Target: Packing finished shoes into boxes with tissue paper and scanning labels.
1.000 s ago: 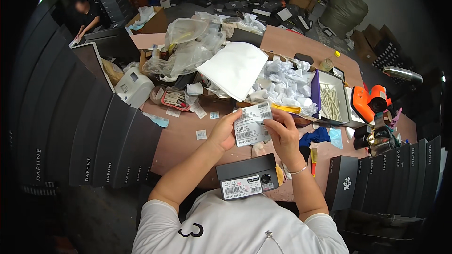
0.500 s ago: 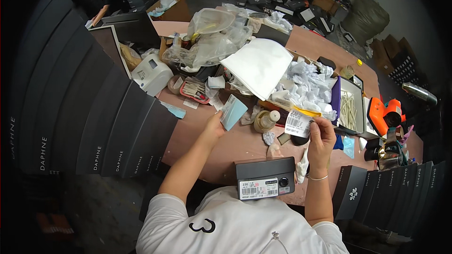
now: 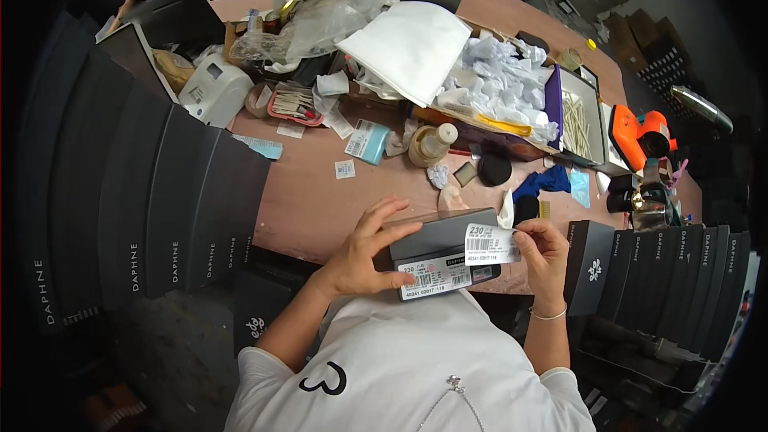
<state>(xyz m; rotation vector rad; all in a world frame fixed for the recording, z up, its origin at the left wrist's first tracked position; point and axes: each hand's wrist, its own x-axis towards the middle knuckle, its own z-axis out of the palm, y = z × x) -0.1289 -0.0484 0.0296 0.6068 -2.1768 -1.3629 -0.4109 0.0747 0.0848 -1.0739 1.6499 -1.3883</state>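
A dark grey shoe box (image 3: 444, 238) lies at the near edge of the brown table (image 3: 308, 196), its end with a white barcode label facing me. My left hand (image 3: 366, 252) rests over the box's left end, fingers spread on the lid and thumb at the front. My right hand (image 3: 542, 250) pinches a loose white label (image 3: 490, 244) by its right edge and holds it against the box's right top corner.
A pale blue label sheet (image 3: 366, 142), a small bottle (image 3: 432, 144), a white label printer (image 3: 214, 90), crumpled white paper (image 3: 500, 80), plastic bags (image 3: 320, 0) and an orange tool (image 3: 640, 134) crowd the table's far side. Stacked dark boxes (image 3: 144, 216) stand left and right (image 3: 672, 260).
My left hand put the blue sheet down on the table and came back onto the box. My right hand brought the white label down to the box's corner.
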